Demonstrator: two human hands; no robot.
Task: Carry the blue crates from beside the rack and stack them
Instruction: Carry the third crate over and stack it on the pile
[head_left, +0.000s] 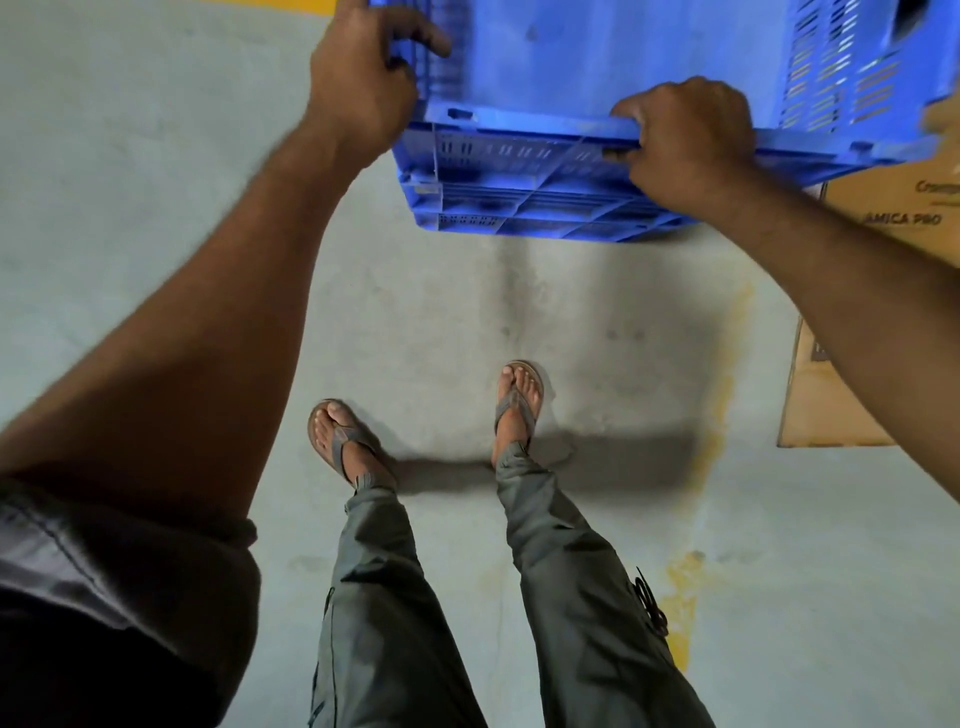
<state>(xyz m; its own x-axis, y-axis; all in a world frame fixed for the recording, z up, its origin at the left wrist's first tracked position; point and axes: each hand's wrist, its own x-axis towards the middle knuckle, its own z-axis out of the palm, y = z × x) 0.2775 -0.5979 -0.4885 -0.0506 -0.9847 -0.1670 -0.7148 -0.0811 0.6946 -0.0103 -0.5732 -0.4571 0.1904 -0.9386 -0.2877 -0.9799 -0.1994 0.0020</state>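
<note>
We held the blue slotted plastic crate (597, 104) out front above the grey concrete floor (156, 156), left hand (358, 83) clamped on its side rim, right hand (685, 140) closed over the near rim. To carry it well, we judged both grips should stay level, and we should steer clear of the brown cardboard boxes (893, 208) on the right.

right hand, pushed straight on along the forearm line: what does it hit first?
The right hand already grips the near rim of the blue crate, so it meets that wall at once. Its fingers hook over the rim; past that is the crate's inside, depth unclear.
</note>
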